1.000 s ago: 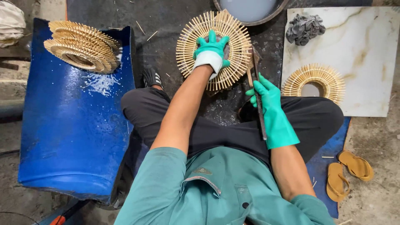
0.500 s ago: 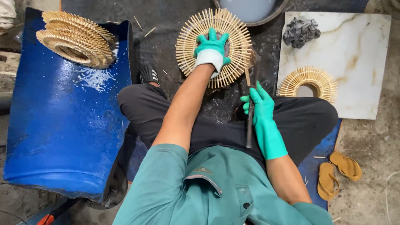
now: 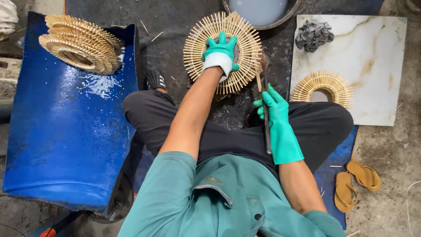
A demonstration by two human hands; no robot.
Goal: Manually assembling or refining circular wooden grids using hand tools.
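My left hand (image 3: 220, 53), in a green glove with a white cuff, presses flat on the middle of a round disc of radiating bamboo sticks (image 3: 201, 37) lying on the dark floor in front of me. My right hand (image 3: 276, 112), in a long green glove, grips a thin dark metal tool (image 3: 266, 83) upright; its upper end sits at the disc's right edge. I sit cross-legged in black trousers and a teal shirt.
A stack of similar stick discs (image 3: 81, 44) rests on a blue plastic barrel half (image 3: 66, 131) at left. A marble tile (image 3: 377, 66) at right carries another stick ring (image 3: 323, 89) and a grey crumpled rag (image 3: 312, 35). A basin (image 3: 261, 11) stands ahead; orange sandals (image 3: 355, 184) lie at right.
The view has shifted slightly. My right hand has turned the metal tool more upright beside the disc's right edge. My left hand stays pressed on the disc.
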